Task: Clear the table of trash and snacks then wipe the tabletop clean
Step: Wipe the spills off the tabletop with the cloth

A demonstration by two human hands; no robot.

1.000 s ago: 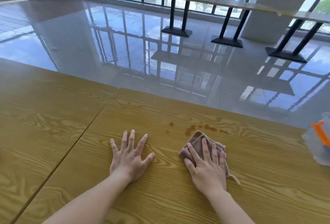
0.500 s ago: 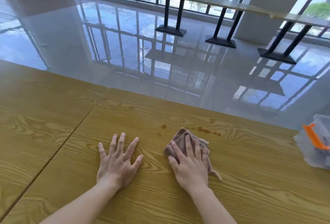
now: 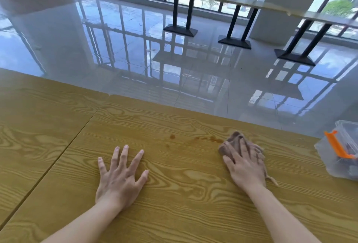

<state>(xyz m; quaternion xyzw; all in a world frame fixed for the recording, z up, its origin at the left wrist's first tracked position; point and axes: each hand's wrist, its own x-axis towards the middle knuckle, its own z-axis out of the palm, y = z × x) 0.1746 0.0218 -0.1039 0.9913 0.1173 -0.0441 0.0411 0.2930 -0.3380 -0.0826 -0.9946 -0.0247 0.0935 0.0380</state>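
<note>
**A:** From the head view, where do you stand in the task?

**B:** You're in the wiping step. The stretch of tabletop (image 3: 184, 194) in front of you carries no loose trash or snacks; the only other thing on it is a clear plastic container (image 3: 341, 155) with an orange clip, at the far right edge. Your right hand (image 3: 245, 163) lies flat on the brown cloth (image 3: 233, 140), fingers together and pressing it to the wood rather than gripping it. Your left hand (image 3: 121, 177) is bare, palm down, fingers spread wide, holding nothing, bracing you.

**A:** And the dirt?

**B:** A brown streak (image 3: 209, 139) runs just left of the cloth, touching its edge, with a separate spot (image 3: 172, 136) further left and a fainter mark below it.

**A:** So what does the next move ask of you?

**B:** I'd judge you should sweep the cloth leftward across the streak to the spot, keeping firm downward pressure. Whether the container also needs removing, I can't tell from here.
</note>
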